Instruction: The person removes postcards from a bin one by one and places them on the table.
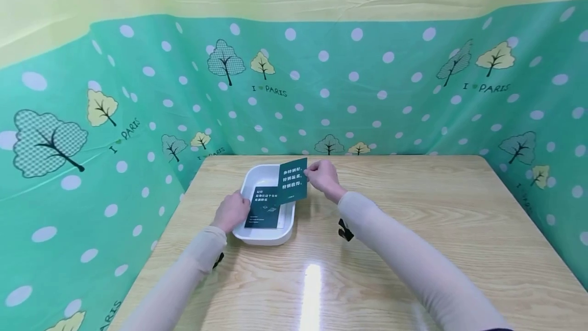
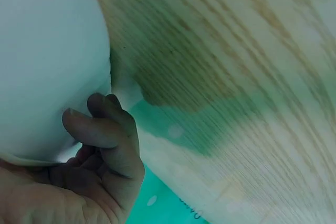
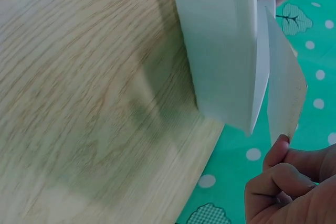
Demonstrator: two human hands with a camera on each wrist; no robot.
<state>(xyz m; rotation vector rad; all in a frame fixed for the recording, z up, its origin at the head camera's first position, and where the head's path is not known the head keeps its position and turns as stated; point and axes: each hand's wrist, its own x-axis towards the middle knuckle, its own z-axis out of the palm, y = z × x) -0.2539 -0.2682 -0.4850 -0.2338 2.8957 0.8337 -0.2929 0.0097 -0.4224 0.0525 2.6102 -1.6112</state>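
A white plastic basin (image 1: 263,241) stands on the table, and my left hand (image 1: 231,212) grips its left rim. In the left wrist view the fingers (image 2: 113,129) bend against the basin's outer wall (image 2: 47,61). Between thumb and fingers my right hand (image 1: 323,179) pinches the right edge of a dark green card (image 1: 292,182) with white Chinese lettering. That card is tilted up over the basin's right rim; its pale back (image 3: 286,85) shows in the right wrist view. Inside the basin lies another dark green printed card (image 1: 262,213), partly covered by the raised one.
The wood-grain table (image 1: 413,229) extends to the right and toward me, with a bright light reflection (image 1: 311,295) near the front. A green dotted cloth (image 1: 367,80) with printed trees hangs behind the table and along both sides.
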